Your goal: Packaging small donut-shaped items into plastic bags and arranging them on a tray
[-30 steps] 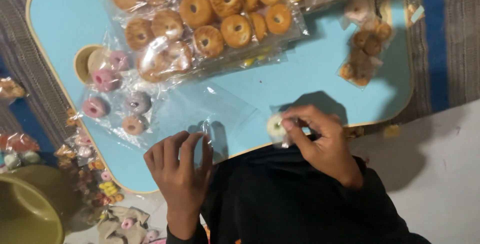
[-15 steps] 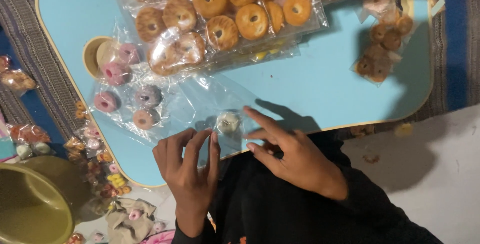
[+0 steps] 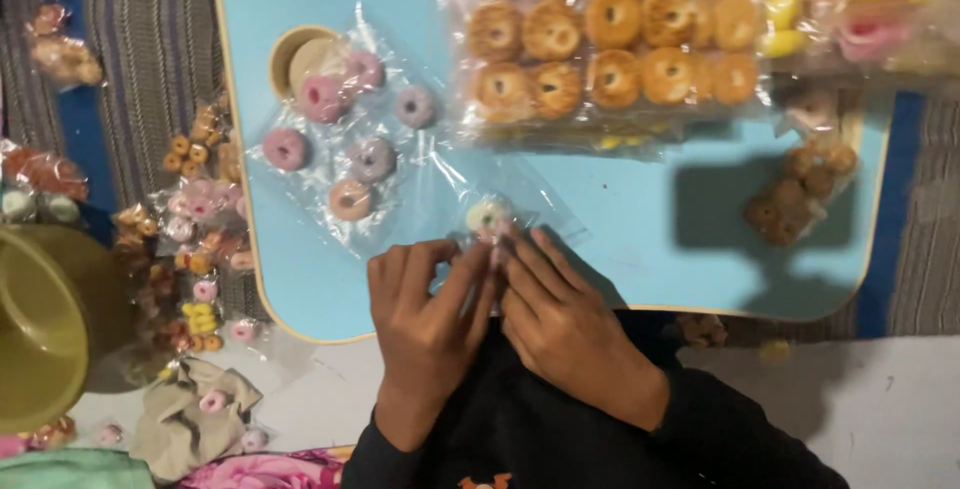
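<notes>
Hands meet at the near edge of a light blue table, just below the middle of the view. The left hand and the right hand lie side by side, their fingertips closed together on the mouth of a small clear plastic bag. Inside that bag, right at the fingertips, sits a small ring sweet: pale, whitish with a hint of green and pink, round with a dark hole in its middle. It rests on the table at about twelve o'clock from the hands, and the crinkled film around it catches the light.

At ten o'clock from the sweet lies a clear sheet with pastel ring sweets in pink, lilac and peach, near a round tan lid. At one o'clock is a big clear pack of golden ring biscuits, set in rows. At three o'clock, well apart, sits a small bag of brown rings. Off the table at nine o'clock stands an olive green bowl, with loose small packets of sweets between it and the table.
</notes>
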